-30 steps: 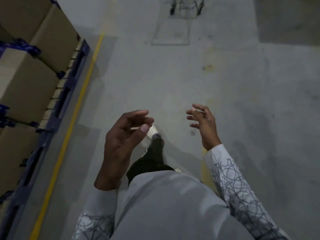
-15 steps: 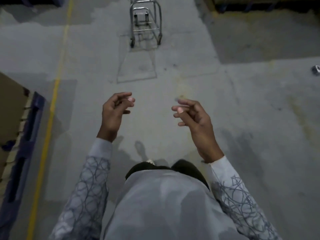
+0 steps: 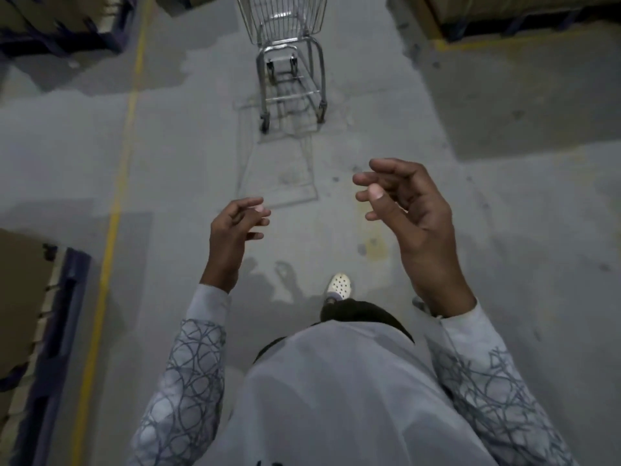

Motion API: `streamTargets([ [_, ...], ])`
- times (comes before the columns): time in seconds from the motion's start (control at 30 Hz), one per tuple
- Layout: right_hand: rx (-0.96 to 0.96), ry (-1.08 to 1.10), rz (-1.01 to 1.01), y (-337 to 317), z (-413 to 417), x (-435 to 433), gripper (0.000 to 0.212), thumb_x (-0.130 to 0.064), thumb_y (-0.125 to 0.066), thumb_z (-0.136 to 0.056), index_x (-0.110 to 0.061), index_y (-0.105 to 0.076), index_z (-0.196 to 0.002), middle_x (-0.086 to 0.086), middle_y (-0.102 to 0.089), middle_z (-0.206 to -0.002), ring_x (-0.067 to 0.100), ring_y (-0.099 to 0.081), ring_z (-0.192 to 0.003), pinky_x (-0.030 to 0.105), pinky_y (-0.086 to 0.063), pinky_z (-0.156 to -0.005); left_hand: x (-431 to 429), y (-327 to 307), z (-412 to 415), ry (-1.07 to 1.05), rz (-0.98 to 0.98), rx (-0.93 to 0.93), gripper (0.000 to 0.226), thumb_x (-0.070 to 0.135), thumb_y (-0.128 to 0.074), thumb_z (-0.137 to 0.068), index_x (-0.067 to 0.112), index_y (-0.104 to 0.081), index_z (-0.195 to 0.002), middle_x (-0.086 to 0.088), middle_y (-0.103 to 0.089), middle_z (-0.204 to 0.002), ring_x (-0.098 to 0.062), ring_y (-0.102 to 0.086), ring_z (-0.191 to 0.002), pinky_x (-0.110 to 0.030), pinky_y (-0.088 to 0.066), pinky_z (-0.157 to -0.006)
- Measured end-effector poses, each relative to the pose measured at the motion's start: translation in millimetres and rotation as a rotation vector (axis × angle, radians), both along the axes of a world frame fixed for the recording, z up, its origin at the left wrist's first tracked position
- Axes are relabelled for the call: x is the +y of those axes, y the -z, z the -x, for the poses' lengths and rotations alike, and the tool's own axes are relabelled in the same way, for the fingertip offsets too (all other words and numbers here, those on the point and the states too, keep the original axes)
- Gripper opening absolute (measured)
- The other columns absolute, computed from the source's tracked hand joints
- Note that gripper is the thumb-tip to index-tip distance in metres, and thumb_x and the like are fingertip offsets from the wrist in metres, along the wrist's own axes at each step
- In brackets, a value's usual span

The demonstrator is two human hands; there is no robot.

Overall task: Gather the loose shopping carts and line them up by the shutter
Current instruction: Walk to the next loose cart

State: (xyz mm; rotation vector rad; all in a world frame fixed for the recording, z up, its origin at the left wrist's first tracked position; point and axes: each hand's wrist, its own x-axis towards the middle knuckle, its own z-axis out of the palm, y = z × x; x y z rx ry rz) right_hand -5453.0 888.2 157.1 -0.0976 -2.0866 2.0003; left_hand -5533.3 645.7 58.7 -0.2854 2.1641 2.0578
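Note:
A silver wire shopping cart (image 3: 289,55) stands on the grey concrete floor straight ahead, its basket cut off by the top edge of the view. My left hand (image 3: 235,230) hangs in front of me with loosely curled fingers and holds nothing. My right hand (image 3: 410,210) is raised a little higher and nearer, its fingers also loosely curled and empty. Both hands are well short of the cart. No shutter is in view.
A yellow floor line (image 3: 116,203) runs along the left. A blue pallet with cardboard boxes (image 3: 37,317) sits at the lower left, more pallets (image 3: 67,31) at the top left, and a stacked pallet (image 3: 524,15) at the top right.
The cart has come much closer and more of it shows. The boxes on the left have slid back. Both hands stayed raised and empty.

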Motion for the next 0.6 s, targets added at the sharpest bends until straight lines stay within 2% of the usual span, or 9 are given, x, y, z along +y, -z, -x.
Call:
streamTargets([
  [0.1,-0.004,-0.034,-0.002,-5.5,92.5,16.5,0.029,-0.020,-0.063,-0.099,-0.011,-0.059,-0.126,0.003,-0.073,-0.118,0.026,-0.067,-0.110,0.059,-0.051,-0.090,9.8,-15.3,63.2,-0.035,-0.009,0.043,0.025,0.015,-0.062,-0.096,0.006,-0.066,-0.119,-0.010,-0.075,-0.100,-0.024,-0.069,-0.092,-0.044,-0.052,-0.081],
  [0.27,-0.001,-0.114,-0.004,-19.3,229.4,35.5,0.027,-0.018,-0.063,-0.100,-0.011,-0.058,-0.126,0.005,-0.072,-0.120,0.027,-0.066,-0.112,0.050,-0.053,-0.089,22.1,-46.4,159.0,-0.062,0.014,0.099,0.045,0.037,-0.069,-0.085,0.009,-0.066,-0.120,-0.014,-0.073,-0.106,-0.033,-0.069,-0.100,-0.046,-0.054,-0.084],
  [0.37,-0.007,-0.121,0.004,-9.1,309.9,44.1,0.027,-0.019,-0.063,-0.100,-0.013,-0.059,-0.126,0.004,-0.071,-0.122,0.029,-0.066,-0.113,0.045,-0.055,-0.085,26.7,-49.0,226.2,-0.068,0.021,0.122,0.030,0.023,-0.065,-0.095,0.008,-0.065,-0.122,-0.012,-0.073,-0.108,-0.034,-0.068,-0.102,-0.049,-0.055,-0.086],
  [0.43,-0.049,-0.122,0.027,12.4,367.3,46.4,0.026,-0.021,-0.063,-0.099,-0.017,-0.060,-0.125,0.002,-0.071,-0.124,0.029,-0.065,-0.112,0.039,-0.056,-0.082,30.9,-49.6,273.8,-0.045,0.023,0.138,0.028,0.016,-0.061,-0.098,0.007,-0.063,-0.124,-0.009,-0.073,-0.109,-0.033,-0.068,-0.104,-0.050,-0.055,-0.088],
  [0.5,-0.128,-0.111,0.034,46.7,426.1,46.1,0.027,-0.024,-0.063,-0.097,-0.024,-0.061,-0.124,-0.002,-0.070,-0.126,0.027,-0.065,-0.113,0.034,-0.056,-0.080,35.3,-54.5,324.9,-0.006,0.023,0.172,0.033,0.019,-0.059,-0.098,0.007,-0.061,-0.128,-0.007,-0.072,-0.114,-0.030,-0.067,-0.109,-0.054,-0.053,-0.092],
  [0.6,-0.317,-0.095,0.021,106.8,507.7,40.8,0.031,-0.028,-0.066,-0.097,-0.028,-0.062,-0.127,-0.009,-0.066,-0.131,0.013,-0.063,-0.116,0.032,-0.053,-0.082,37.2,-75.2,405.1,0.077,-0.003,0.276,0.042,0.022,-0.057,-0.101,0.007,-0.052,-0.139,-0.005,-0.064,-0.133,-0.025,-0.058,-0.125,-0.057,-0.046,-0.104],
])
